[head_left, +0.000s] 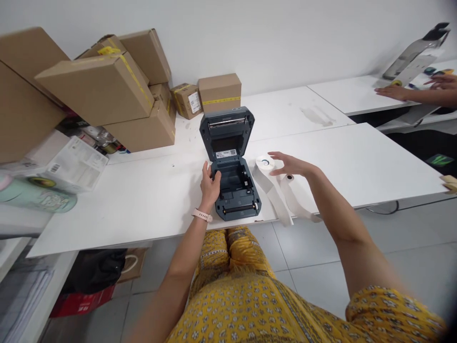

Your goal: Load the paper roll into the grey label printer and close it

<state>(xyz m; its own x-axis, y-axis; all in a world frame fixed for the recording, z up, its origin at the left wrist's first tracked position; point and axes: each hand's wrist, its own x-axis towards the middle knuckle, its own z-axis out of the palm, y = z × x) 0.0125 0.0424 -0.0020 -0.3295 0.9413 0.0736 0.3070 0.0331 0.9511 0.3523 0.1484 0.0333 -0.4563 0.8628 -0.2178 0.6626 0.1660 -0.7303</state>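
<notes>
A dark grey label printer point(237, 195) stands on the white table with its lid point(228, 128) raised, and its inner bay shows no roll. My left hand point(210, 185) rests against the printer's left edge, fingers apart, thumb over the rim. Just right of the printer lies a white label roll point(264, 162), its loose strip trailing over the table's front edge. My right hand point(287, 164) hovers at that roll's right side with fingers spread and curved; whether it touches cannot be made out. Partly below this hand is a smaller paper roll point(288, 178) with a dark core and its own trailing strip.
Cardboard boxes point(96, 90) are stacked at the back left, with two smaller boxes point(219, 92) by the wall. A mint bottle point(39, 195) lies at the left. Another person's hands point(392, 92) are at the far right table, near a clear bottle point(407, 57).
</notes>
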